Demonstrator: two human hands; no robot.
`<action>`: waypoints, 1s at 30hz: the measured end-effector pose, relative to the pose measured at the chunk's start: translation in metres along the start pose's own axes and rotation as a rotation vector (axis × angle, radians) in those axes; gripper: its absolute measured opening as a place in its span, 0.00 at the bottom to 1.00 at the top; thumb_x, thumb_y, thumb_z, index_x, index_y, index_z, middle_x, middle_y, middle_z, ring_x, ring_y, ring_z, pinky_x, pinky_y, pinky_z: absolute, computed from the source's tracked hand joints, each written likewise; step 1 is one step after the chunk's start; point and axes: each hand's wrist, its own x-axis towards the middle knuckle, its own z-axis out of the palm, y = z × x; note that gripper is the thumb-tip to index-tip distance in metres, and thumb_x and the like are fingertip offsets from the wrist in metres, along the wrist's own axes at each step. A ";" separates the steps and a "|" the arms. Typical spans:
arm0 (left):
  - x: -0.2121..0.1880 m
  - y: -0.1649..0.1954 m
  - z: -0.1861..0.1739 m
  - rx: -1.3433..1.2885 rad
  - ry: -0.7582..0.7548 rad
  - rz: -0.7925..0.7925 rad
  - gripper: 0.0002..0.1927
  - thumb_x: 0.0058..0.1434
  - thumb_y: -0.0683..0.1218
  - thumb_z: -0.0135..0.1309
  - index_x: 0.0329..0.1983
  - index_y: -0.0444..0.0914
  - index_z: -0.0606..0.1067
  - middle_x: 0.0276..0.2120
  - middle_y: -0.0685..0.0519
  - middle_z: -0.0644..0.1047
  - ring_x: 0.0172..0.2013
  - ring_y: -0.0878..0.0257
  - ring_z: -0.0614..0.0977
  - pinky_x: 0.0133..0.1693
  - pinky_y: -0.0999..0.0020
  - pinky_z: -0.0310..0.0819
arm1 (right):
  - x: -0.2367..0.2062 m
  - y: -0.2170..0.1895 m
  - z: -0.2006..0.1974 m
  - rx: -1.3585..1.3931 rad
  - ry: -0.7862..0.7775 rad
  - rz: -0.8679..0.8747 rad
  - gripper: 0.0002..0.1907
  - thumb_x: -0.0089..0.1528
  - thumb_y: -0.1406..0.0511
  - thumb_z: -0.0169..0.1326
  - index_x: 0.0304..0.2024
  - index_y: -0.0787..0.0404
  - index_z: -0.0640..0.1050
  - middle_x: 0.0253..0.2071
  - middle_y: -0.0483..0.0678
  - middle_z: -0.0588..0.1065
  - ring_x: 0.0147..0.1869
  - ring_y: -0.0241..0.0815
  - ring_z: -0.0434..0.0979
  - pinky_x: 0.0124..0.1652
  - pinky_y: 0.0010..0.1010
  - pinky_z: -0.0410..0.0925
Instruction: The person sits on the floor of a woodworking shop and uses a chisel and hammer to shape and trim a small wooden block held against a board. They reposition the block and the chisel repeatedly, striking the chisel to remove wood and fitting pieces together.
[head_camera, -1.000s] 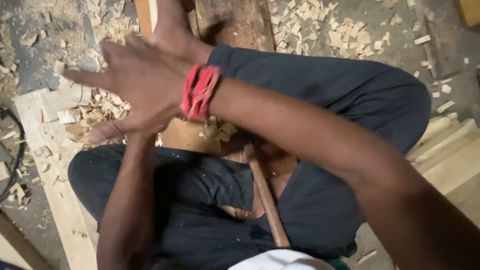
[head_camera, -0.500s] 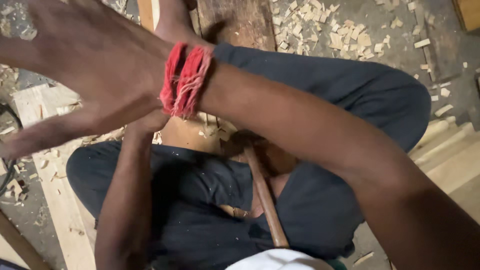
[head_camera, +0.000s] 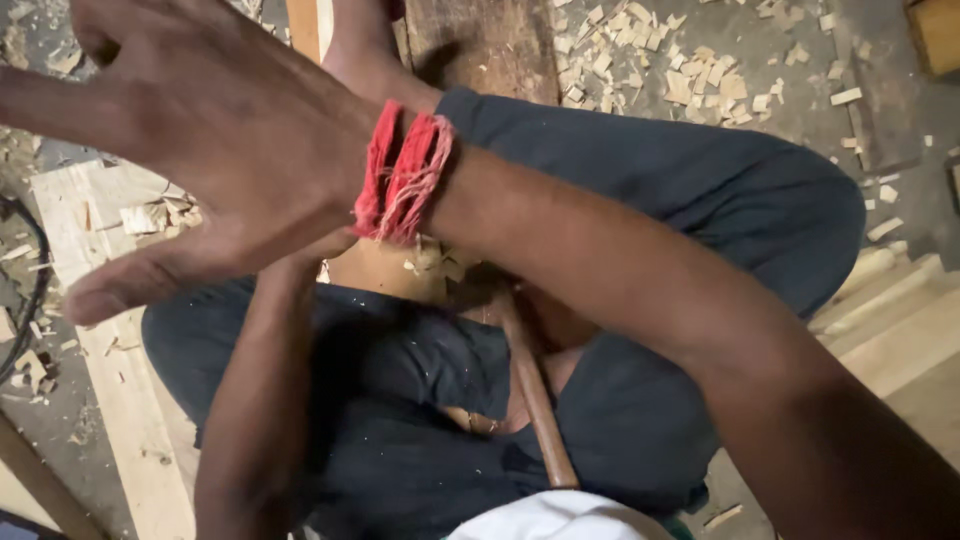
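My right hand (head_camera: 210, 130) is raised close to the camera at the upper left. Its back faces me, the fingers are spread, and it holds nothing. A red thread band (head_camera: 400, 180) is wound round its wrist. My right forearm (head_camera: 640, 290) crosses the picture from the lower right. My left forearm (head_camera: 250, 400) rises from the bottom and ends under the right hand, which hides my left hand. I sit cross-legged in dark trousers (head_camera: 680, 170). A brown wooden handle (head_camera: 530, 400) lies across my lap, and a pale wood piece (head_camera: 375, 275) sits between my legs.
A pale plank (head_camera: 90, 240) with shavings lies on the floor at the left. Wood chips (head_camera: 680, 70) are scattered at the top right. A dark board (head_camera: 480, 40) runs up beside my bare foot (head_camera: 360, 50). Lighter boards (head_camera: 900, 330) lie at the right.
My right hand has lifted up and left toward the camera and now fills the upper left. It covers the left hand's fingers, which showed a second ago.
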 end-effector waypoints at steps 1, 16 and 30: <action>-0.001 -0.004 0.000 -0.004 0.003 0.000 0.10 0.67 0.43 0.53 0.49 0.34 0.72 0.43 0.51 0.74 0.41 0.63 0.78 0.42 0.69 0.73 | -0.001 -0.004 0.004 -0.018 0.030 -0.003 0.55 0.61 0.21 0.38 0.73 0.49 0.58 0.40 0.50 0.70 0.42 0.45 0.65 0.47 0.41 0.62; -0.027 -0.014 -0.010 0.005 0.005 -0.032 0.10 0.66 0.42 0.54 0.48 0.34 0.72 0.42 0.51 0.74 0.40 0.63 0.77 0.41 0.68 0.73 | -0.003 -0.012 0.014 0.064 0.000 -0.114 0.53 0.62 0.23 0.36 0.74 0.50 0.54 0.36 0.52 0.67 0.41 0.50 0.64 0.50 0.47 0.60; -0.023 -0.014 -0.007 0.000 0.007 -0.015 0.09 0.66 0.41 0.54 0.48 0.34 0.72 0.41 0.51 0.74 0.38 0.63 0.76 0.41 0.68 0.72 | 0.001 -0.013 0.007 0.122 -0.032 -0.138 0.56 0.61 0.22 0.38 0.74 0.53 0.61 0.33 0.49 0.64 0.36 0.48 0.60 0.43 0.44 0.60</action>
